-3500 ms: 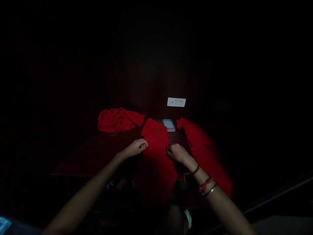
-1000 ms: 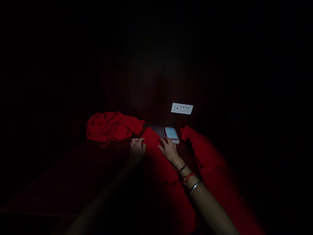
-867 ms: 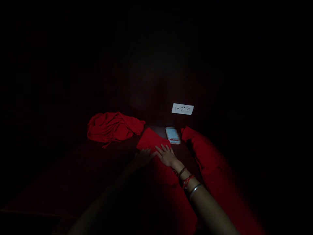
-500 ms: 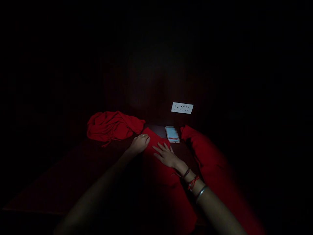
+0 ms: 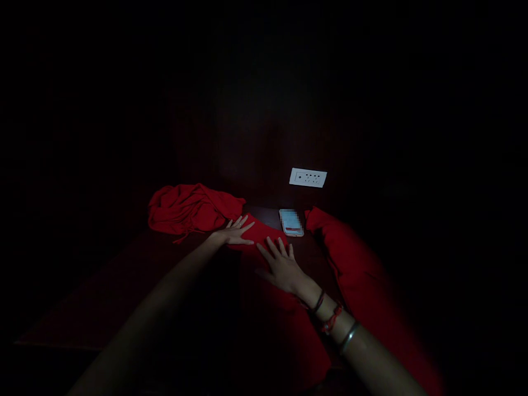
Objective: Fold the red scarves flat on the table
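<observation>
Dim reddish tabletop (image 5: 136, 275) across the lower frame: one crumpled red cloth (image 5: 193, 209) at left of centre, one phone (image 5: 292, 224) just right of centre, one long red cloth (image 5: 363, 280) down the lower right. Flat red cloth (image 5: 284, 316), running from centre to lower right of centre: on my remote feed, the left hand (image 5: 235, 234) lies spread at its far end, the right hand (image 5: 284, 270) splayed over its upper part, both palms down, neither grasping. For flattening, I would favour wide fingers, even light pressure and outward strokes, one palm anchoring.
</observation>
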The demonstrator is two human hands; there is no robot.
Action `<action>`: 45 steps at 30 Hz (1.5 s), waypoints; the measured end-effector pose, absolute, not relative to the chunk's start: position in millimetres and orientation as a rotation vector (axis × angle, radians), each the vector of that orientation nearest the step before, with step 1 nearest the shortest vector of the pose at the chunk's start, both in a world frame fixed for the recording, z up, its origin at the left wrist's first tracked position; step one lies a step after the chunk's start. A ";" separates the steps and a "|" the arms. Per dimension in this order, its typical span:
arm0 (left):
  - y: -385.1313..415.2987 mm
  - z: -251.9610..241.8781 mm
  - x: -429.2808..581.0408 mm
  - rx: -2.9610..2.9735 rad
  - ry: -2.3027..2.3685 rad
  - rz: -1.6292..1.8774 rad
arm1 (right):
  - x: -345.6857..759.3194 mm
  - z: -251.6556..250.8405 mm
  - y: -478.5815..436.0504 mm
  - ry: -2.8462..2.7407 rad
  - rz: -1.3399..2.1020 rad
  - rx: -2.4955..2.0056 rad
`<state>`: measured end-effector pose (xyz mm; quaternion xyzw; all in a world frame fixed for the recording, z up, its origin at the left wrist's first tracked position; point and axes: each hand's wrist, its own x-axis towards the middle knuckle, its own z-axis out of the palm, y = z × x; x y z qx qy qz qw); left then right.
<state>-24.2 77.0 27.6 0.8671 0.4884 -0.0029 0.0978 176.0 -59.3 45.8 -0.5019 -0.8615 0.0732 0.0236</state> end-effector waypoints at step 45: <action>-154.8 7.7 11.5 2.352 1.937 0.469 | 227.8 19.5 -156.5 -2.015 0.423 -1.770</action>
